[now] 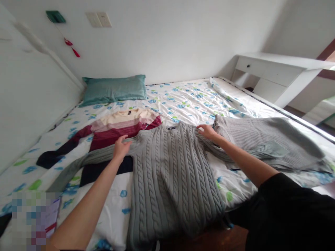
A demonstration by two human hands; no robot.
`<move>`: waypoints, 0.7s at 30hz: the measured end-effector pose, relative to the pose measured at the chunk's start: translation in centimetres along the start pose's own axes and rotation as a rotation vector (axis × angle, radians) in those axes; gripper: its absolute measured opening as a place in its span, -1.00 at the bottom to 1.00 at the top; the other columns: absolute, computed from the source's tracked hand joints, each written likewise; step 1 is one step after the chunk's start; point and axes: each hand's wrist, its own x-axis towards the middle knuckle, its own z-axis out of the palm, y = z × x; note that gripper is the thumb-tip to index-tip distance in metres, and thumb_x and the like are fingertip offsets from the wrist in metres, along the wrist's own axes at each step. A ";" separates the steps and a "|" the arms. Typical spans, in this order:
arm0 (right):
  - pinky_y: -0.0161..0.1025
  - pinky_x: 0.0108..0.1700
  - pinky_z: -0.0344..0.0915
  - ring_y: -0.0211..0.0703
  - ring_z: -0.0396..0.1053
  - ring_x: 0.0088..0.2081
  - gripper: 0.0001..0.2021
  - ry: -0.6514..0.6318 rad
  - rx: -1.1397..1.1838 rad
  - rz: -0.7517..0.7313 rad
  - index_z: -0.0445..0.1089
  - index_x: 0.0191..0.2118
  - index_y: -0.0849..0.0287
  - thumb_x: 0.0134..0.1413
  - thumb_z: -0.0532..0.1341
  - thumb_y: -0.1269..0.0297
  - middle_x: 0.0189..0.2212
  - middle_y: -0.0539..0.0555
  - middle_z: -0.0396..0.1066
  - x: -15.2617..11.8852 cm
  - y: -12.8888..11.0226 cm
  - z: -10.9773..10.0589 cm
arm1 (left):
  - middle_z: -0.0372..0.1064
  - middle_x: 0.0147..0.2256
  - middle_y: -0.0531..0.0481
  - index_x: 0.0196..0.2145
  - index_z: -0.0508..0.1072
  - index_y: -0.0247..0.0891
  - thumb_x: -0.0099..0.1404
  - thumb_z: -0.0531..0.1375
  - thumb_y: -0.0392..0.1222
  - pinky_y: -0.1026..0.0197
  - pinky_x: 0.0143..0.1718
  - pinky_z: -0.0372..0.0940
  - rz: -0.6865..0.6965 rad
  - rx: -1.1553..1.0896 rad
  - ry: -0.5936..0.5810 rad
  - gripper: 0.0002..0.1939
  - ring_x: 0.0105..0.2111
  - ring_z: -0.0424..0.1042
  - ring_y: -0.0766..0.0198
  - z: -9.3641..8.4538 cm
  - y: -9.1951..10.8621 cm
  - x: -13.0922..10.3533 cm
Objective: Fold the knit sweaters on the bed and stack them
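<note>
A grey cable-knit sweater lies front up on the bed, its collar away from me and its lower end at the near edge. My left hand is over its left sleeve near the shoulder, thumb and fingers apart. At the right shoulder, the fingertips of my right hand are closed together on the knit. The left sleeve stretches across a striped sweater in cream, pink, maroon and navy. The right sleeve's end rests on a folded light-grey ribbed garment.
A flowered sheet covers the bed. A teal pillow lies at the far left by the wall. Beyond the bed's right side stands a white desk with drawers. A blurred-out patch hides part of the lower left.
</note>
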 end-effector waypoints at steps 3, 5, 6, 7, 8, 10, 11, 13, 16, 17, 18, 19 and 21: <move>-0.10 0.41 0.30 0.13 0.52 0.25 -0.68 -0.090 -0.131 -0.082 0.70 0.10 0.10 0.30 0.31 0.38 0.17 0.13 0.64 -6.8 2.3 -1.4 | 0.51 0.29 -0.33 0.19 0.57 -0.29 0.24 0.40 0.16 -0.05 0.17 0.50 0.100 -0.025 -0.332 -0.33 0.07 0.64 -0.11 -0.2 0.2 -4.8; -0.13 0.35 0.35 0.10 0.57 0.18 -0.72 -0.054 -0.170 -0.121 0.71 0.06 0.10 0.33 0.30 0.33 0.13 0.14 0.65 -11.0 4.6 -3.6 | 0.56 0.25 -0.31 0.13 0.61 -0.26 0.15 0.43 0.32 -0.13 0.23 0.48 0.195 -0.012 -0.542 -0.24 0.11 0.62 -0.18 -1.0 1.1 -8.4; -0.13 0.33 0.37 0.09 0.58 0.17 -0.72 -0.014 -0.176 -0.118 0.70 0.07 0.09 0.35 0.30 0.28 0.13 0.14 0.65 -12.8 6.0 -5.0 | 0.57 0.25 -0.29 0.13 0.63 -0.24 0.14 0.42 0.36 -0.15 0.27 0.46 0.239 -0.003 -0.619 -0.23 0.16 0.59 -0.20 -1.5 1.8 -10.2; -0.12 0.32 0.39 0.09 0.58 0.16 -0.71 0.026 -0.184 -0.100 0.69 0.10 0.07 0.36 0.32 0.22 0.14 0.16 0.65 -14.5 7.4 -6.4 | 0.57 0.26 -0.26 0.15 0.63 -0.20 0.17 0.40 0.39 -0.15 0.30 0.44 0.275 0.002 -0.680 -0.23 0.21 0.56 -0.21 -2.1 2.5 -12.1; -0.09 0.32 0.40 0.10 0.59 0.16 -0.67 0.054 -0.206 -0.073 0.67 0.13 0.06 0.33 0.36 0.18 0.15 0.17 0.65 -16.0 9.0 -7.9 | 0.56 0.28 -0.22 0.18 0.63 -0.16 0.22 0.37 0.39 -0.13 0.32 0.43 0.298 -0.002 -0.727 -0.25 0.26 0.53 -0.20 -2.7 3.2 -13.8; -0.01 0.34 0.39 0.19 0.56 0.22 -0.55 0.037 -0.307 -0.011 0.64 0.17 0.05 0.16 0.47 0.22 0.19 0.21 0.62 -18.6 11.8 -10.3 | 0.53 0.32 -0.17 0.25 0.60 -0.09 0.33 0.32 0.37 -0.10 0.35 0.41 0.315 -0.025 -0.807 -0.30 0.33 0.48 -0.16 -3.8 4.4 -17.0; 0.04 0.35 0.38 0.25 0.55 0.25 -0.51 0.014 -0.377 0.039 0.65 0.16 0.06 0.06 0.50 0.29 0.20 0.25 0.62 -19.6 13.0 -11.2 | 0.52 0.33 -0.16 0.27 0.59 -0.07 0.36 0.30 0.35 -0.09 0.36 0.40 0.316 -0.032 -0.836 -0.32 0.35 0.47 -0.15 -4.2 4.8 -18.2; 0.11 0.31 0.40 0.34 0.56 0.23 -0.56 -0.046 -0.487 0.136 0.67 0.05 0.09 -0.02 0.50 0.37 0.12 0.31 0.65 -21.2 14.3 -12.5 | 0.52 0.34 -0.17 0.29 0.58 -0.07 0.38 0.28 0.31 -0.07 0.37 0.39 0.325 -0.016 -0.871 -0.34 0.35 0.47 -0.13 -4.5 5.1 -19.9; -0.01 0.09 0.51 0.22 0.67 -0.06 -0.80 -0.230 -0.365 0.165 0.67 -0.13 0.11 0.13 0.45 0.21 -0.15 0.26 0.69 -22.4 13.1 -14.1 | 0.54 0.32 -0.17 0.27 0.59 -0.10 0.37 0.27 0.29 -0.05 0.36 0.39 0.338 0.065 -0.913 -0.35 0.29 0.51 -0.09 -4.2 4.6 -20.5; -0.08 -0.02 0.53 0.14 0.67 -0.18 -0.76 -0.303 -0.265 0.150 0.67 -0.15 0.11 0.19 0.44 0.08 -0.23 0.23 0.68 -22.5 12.0 -14.8 | 0.56 0.30 -0.17 0.26 0.60 -0.11 0.36 0.26 0.30 -0.04 0.33 0.41 0.334 0.094 -0.932 -0.34 0.25 0.54 -0.08 -3.9 4.3 -20.3; -0.13 -0.14 0.53 0.07 0.64 -0.28 -0.67 -0.355 -0.173 0.141 0.66 -0.14 0.11 0.21 0.43 -0.05 -0.29 0.20 0.66 -22.5 10.7 -15.7 | 0.58 0.28 -0.17 0.25 0.60 -0.12 0.34 0.26 0.30 -0.03 0.30 0.43 0.325 0.119 -0.949 -0.33 0.21 0.56 -0.08 -3.7 4.0 -19.9; -0.17 -0.23 0.51 0.02 0.61 -0.34 -0.58 -0.375 -0.114 0.140 0.67 -0.12 0.12 0.22 0.42 -0.17 -0.33 0.18 0.65 -22.3 9.3 -16.9 | 0.59 0.26 -0.17 0.24 0.60 -0.13 0.33 0.26 0.31 -0.02 0.27 0.45 0.314 0.141 -0.960 -0.32 0.17 0.59 -0.08 -3.4 3.7 -19.5; -0.21 -0.31 0.47 -0.06 0.56 -0.40 -0.46 -0.330 -0.116 0.154 0.69 -0.09 0.13 0.21 0.42 -0.31 -0.36 0.17 0.63 -21.3 6.9 -20.0 | 0.62 0.23 -0.20 0.23 0.60 -0.16 0.29 0.26 0.33 -0.02 0.22 0.47 0.305 0.182 -0.969 -0.29 0.13 0.61 -0.10 -3.0 3.1 -18.8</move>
